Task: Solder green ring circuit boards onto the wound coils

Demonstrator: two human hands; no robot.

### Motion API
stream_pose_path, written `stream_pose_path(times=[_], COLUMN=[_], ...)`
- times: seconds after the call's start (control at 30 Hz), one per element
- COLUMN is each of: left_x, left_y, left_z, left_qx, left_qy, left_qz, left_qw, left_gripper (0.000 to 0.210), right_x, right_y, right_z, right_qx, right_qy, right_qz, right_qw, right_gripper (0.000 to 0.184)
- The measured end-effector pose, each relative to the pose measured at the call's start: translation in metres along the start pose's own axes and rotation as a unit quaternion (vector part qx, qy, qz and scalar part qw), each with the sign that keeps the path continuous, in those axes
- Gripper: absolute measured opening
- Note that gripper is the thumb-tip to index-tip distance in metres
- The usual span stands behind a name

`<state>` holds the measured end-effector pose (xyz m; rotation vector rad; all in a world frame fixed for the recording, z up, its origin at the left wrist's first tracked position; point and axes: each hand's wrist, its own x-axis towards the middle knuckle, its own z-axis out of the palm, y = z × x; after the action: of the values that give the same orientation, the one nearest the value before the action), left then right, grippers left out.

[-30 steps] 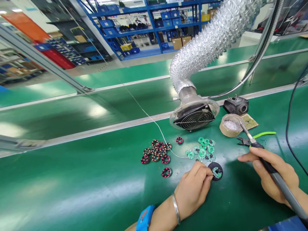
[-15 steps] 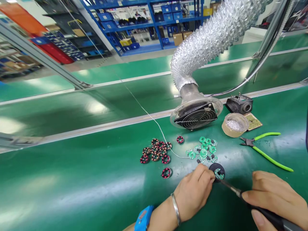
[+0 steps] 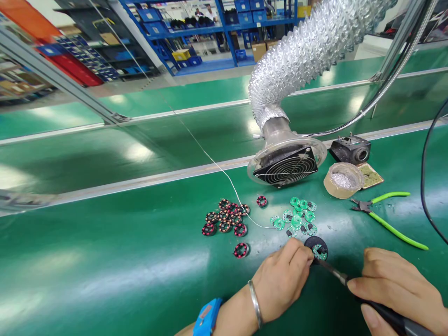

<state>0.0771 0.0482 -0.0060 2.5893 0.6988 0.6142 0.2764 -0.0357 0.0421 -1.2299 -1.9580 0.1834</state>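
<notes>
My right hand (image 3: 399,289) is wrapped round the dark handle of a soldering iron (image 3: 380,310), whose metal tip points left to the near edge of a small ring-shaped green circuit board (image 3: 319,252). That board lies on a black round holder (image 3: 311,241). Thumb and fingers of my left hand (image 3: 283,280) are pinched together at the holder's left edge, beside the iron's tip; what they grip is hidden. Just beyond lie several green ring boards (image 3: 296,221), some with black parts on them. A thin solder wire (image 3: 229,179) runs down to these boards.
Left of the boards sit several copper-wound ring coils (image 3: 224,217). A fan hood (image 3: 289,168) on a silver duct (image 3: 297,70) hangs behind. To the right are green-handled cutters (image 3: 388,217), a tub of silvery bits (image 3: 343,181), a black iron stand (image 3: 350,149) and a black cord (image 3: 424,172).
The view has shifted slightly, bringing the black cord in at the right. The iron's tip sits a little farther left, closer to my left fingertips. My left hand keeps its pinch.
</notes>
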Motion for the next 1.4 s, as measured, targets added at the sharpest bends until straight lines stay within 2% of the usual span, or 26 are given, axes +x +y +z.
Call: stream_pose_path(times=[0.3,0.53,0.7,0.8,0.87,0.97,1.03,1.2,1.3,1.37,1.4], left_x=[0.0,-0.001,-0.001,-0.001,-0.002,-0.003,-0.004,-0.005,-0.003,-0.001,0.001], left_y=[0.0,-0.002,-0.001,-0.001,-0.001,-0.001,-0.002,-0.002,0.001,0.005,0.007], left_z=[0.0,0.002,0.001,0.001,0.001,0.003,0.004,0.006,0.006,0.006,0.006], left_qx=[-0.001,0.002,-0.009,-0.008,0.004,0.015,0.004,-0.067,-0.132,-0.213,-0.266], left_qy=[0.005,0.0,0.001,-0.002,0.001,0.001,0.002,0.033,0.047,0.041,0.028], left_qz=[0.002,0.005,0.005,0.004,0.001,-0.003,-0.004,-0.016,-0.055,-0.135,-0.189], left_qw=[1.0,1.0,1.0,1.0,1.0,1.0,1.0,0.997,0.989,0.967,0.945], left_gripper=[0.016,0.016,0.017,0.017,0.017,0.019,0.018,0.007,0.005,0.005,0.005], right_x=[-0.001,-0.001,0.01,0.023,0.031,0.035,0.033,0.026,0.024,0.024,0.024], right_y=[0.002,0.008,0.019,0.028,0.034,0.043,0.048,0.051,0.052,0.052,0.052], right_z=[0.003,-0.012,-0.011,0.005,0.017,0.027,0.03,0.033,0.034,0.035,0.035], right_qx=[0.008,0.022,0.036,0.066,0.078,0.08,0.089,0.113,0.118,0.121,0.122], right_qy=[-0.005,-0.002,0.052,-0.004,-0.056,-0.128,-0.138,-0.119,-0.103,-0.097,-0.095], right_qz=[-0.002,-0.002,-0.003,-0.003,-0.032,-0.06,-0.058,-0.045,-0.044,-0.047,-0.051], right_qw=[1.0,1.0,0.998,0.998,0.995,0.987,0.985,0.985,0.987,0.987,0.987], right_gripper=[0.019,0.018,0.03,0.036,0.027,0.024,0.026,0.026,0.026,0.026,0.026])
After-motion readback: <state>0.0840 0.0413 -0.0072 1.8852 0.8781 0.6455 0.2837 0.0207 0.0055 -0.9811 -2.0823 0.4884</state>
